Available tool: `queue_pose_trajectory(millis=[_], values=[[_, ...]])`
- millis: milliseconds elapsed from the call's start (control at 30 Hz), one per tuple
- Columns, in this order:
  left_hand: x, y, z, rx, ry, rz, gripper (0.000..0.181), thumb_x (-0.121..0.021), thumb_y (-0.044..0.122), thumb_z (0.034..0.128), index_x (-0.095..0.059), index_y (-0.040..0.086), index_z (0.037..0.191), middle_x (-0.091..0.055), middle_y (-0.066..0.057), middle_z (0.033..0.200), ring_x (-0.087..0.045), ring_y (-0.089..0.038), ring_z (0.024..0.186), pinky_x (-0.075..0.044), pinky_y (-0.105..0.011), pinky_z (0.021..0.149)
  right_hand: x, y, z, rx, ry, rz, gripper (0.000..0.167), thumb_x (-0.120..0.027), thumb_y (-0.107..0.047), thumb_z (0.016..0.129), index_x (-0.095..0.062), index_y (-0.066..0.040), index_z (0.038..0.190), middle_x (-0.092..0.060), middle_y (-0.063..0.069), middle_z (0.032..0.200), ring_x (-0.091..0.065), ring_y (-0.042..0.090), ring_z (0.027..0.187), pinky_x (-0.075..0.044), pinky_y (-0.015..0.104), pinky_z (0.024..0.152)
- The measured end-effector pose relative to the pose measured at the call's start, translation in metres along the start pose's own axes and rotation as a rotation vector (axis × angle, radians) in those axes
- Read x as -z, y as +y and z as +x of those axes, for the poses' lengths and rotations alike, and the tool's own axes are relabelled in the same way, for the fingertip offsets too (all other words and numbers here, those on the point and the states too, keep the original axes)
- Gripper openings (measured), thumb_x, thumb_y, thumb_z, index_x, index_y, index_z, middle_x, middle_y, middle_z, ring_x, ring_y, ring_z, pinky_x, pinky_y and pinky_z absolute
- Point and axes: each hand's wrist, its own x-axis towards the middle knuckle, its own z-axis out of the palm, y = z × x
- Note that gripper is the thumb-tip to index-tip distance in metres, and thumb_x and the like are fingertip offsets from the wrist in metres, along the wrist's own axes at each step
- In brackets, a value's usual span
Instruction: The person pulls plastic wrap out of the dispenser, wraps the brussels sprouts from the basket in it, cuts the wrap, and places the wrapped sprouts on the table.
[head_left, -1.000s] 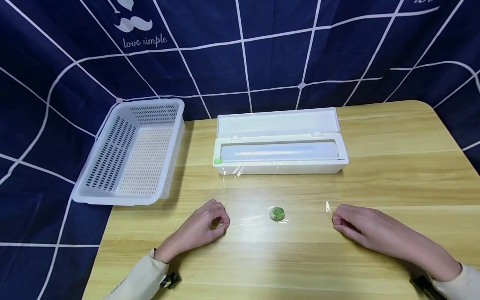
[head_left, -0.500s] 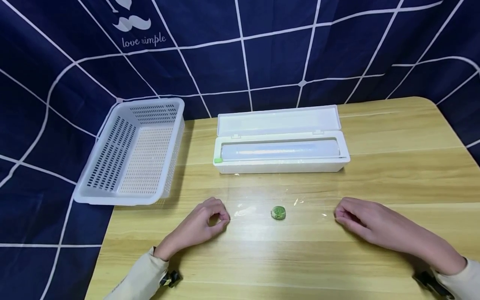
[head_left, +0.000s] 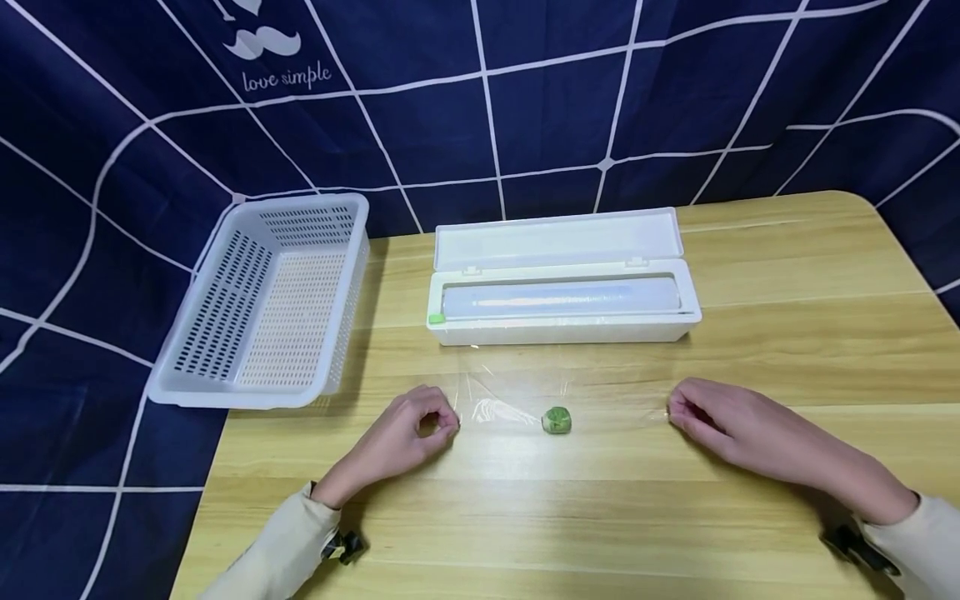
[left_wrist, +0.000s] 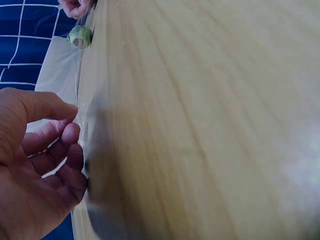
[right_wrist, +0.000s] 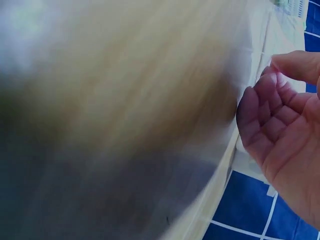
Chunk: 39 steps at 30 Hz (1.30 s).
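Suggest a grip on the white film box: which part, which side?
Probably hold the white box by its two short ends, coming from left and right: it lies long and low, its lid folded open at the back, and clear film runs out over the front.

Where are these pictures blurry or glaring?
Head: glints on the cling film, sheen on the wooden table; left wrist: pale haze at right, blurred dark patch beside the left hand; right wrist: pale haze top left, wooden table blurred, right hand clearer.
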Motion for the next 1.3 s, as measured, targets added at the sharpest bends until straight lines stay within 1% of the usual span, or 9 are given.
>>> queue_pose_trajectory(millis=[300, 600, 733, 833, 933, 1033, 1100, 1167, 1300], values=[[-0.004, 0.001, 0.011, 0.054, 0.024, 0.081, 0.024, -0.078, -0.004, 0.0884, -0.068, 0.017, 0.083, -0.056, 0.013, 0.082, -0.054, -0.013, 0.083, -0.049, -0.03, 0.076, 0.001, 0.005, 0.017, -0.076, -0.035, -0.067, 0.035, -0.076, -0.01, 0.102, -0.051, -0.028, 0.086, -0.038, -0.019, 0.074, -0.041, -0.002, 0.069, -0.036, 0.024, 0.062], [0.001, 0.007, 0.02, 0.161, -0.004, 0.085, 0.022, -0.076, -0.003, 0.0898, -0.069, 0.015, 0.082, -0.059, 0.011, 0.082, -0.055, -0.015, 0.083, -0.05, -0.033, 0.079, 0.007, 0.005, 0.027, -0.207, -0.138, -0.004, 0.027, -0.072, -0.009, 0.1, -0.056, -0.024, 0.085, -0.042, -0.015, 0.07, -0.042, 0.001, 0.066, -0.038, 0.026, 0.063], [0.003, 0.009, 0.02, 0.175, -0.035, 0.076, 0.018, -0.074, -0.003, 0.092, -0.071, 0.014, 0.086, -0.061, 0.01, 0.084, -0.056, -0.014, 0.085, -0.051, -0.033, 0.08, 0.008, 0.003, 0.026, -0.218, -0.123, 0.002, 0.02, -0.072, -0.009, 0.099, -0.06, -0.022, 0.09, -0.045, -0.015, 0.072, -0.044, 0.001, 0.068, -0.041, 0.026, 0.064], [0.004, 0.011, 0.02, 0.175, -0.037, 0.07, 0.013, -0.074, 0.0, 0.0954, -0.073, 0.013, 0.092, -0.062, 0.01, 0.087, -0.057, -0.013, 0.085, -0.053, -0.032, 0.079, 0.007, -0.001, 0.023, -0.226, -0.065, -0.032, 0.016, -0.073, -0.009, 0.099, -0.061, -0.02, 0.097, -0.047, -0.014, 0.077, -0.046, 0.002, 0.071, -0.042, 0.027, 0.064], [0.002, 0.017, 0.019, 0.136, -0.006, 0.061, 0.009, -0.076, 0.003, 0.0976, -0.074, 0.012, 0.097, -0.063, 0.01, 0.088, -0.058, -0.012, 0.084, -0.054, -0.03, 0.076, 0.005, -0.01, 0.022, -0.219, 0.042, -0.053, 0.021, -0.076, -0.009, 0.096, -0.059, -0.02, 0.098, -0.047, -0.013, 0.079, -0.047, 0.004, 0.072, -0.041, 0.028, 0.061], [-0.004, 0.024, 0.019, 0.057, 0.035, 0.053, 0.009, -0.079, 0.004, 0.0968, -0.075, 0.012, 0.098, -0.063, 0.01, 0.089, -0.059, -0.013, 0.082, -0.055, -0.029, 0.074, 0.002, -0.023, 0.024, -0.161, 0.136, -0.04, 0.028, -0.082, -0.011, 0.093, -0.057, -0.023, 0.098, -0.051, -0.012, 0.084, -0.049, 0.006, 0.073, -0.042, 0.026, 0.06], [-0.011, 0.029, 0.022, 0.003, 0.054, 0.061, 0.009, -0.081, 0.005, 0.0958, -0.076, 0.012, 0.099, -0.065, 0.008, 0.091, -0.06, -0.014, 0.084, -0.055, -0.029, 0.074, 0.0, -0.031, 0.029, -0.091, 0.155, -0.018, 0.029, -0.087, -0.012, 0.092, -0.062, -0.024, 0.101, -0.057, -0.013, 0.091, -0.055, 0.006, 0.079, -0.048, 0.024, 0.064], [-0.019, 0.033, 0.026, -0.045, 0.064, 0.071, 0.01, -0.084, 0.008, 0.0956, -0.077, 0.01, 0.102, -0.067, 0.005, 0.095, -0.062, -0.016, 0.087, -0.056, -0.03, 0.077, -0.002, -0.037, 0.034, -0.008, 0.152, 0.0, 0.029, -0.089, -0.013, 0.09, -0.067, -0.024, 0.106, -0.063, -0.014, 0.101, -0.06, 0.006, 0.089, -0.052, 0.022, 0.075], [-0.035, 0.041, 0.039, -0.119, 0.073, 0.094, 0.024, -0.087, 0.016, 0.0952, -0.076, 0.006, 0.113, -0.071, -0.003, 0.107, -0.063, -0.021, 0.097, -0.056, -0.031, 0.086, -0.009, -0.045, 0.045, 0.111, 0.142, 0.009, 0.033, -0.091, -0.015, 0.088, -0.075, -0.02, 0.116, -0.07, -0.015, 0.116, -0.066, 0.008, 0.107, -0.054, 0.026, 0.092]])
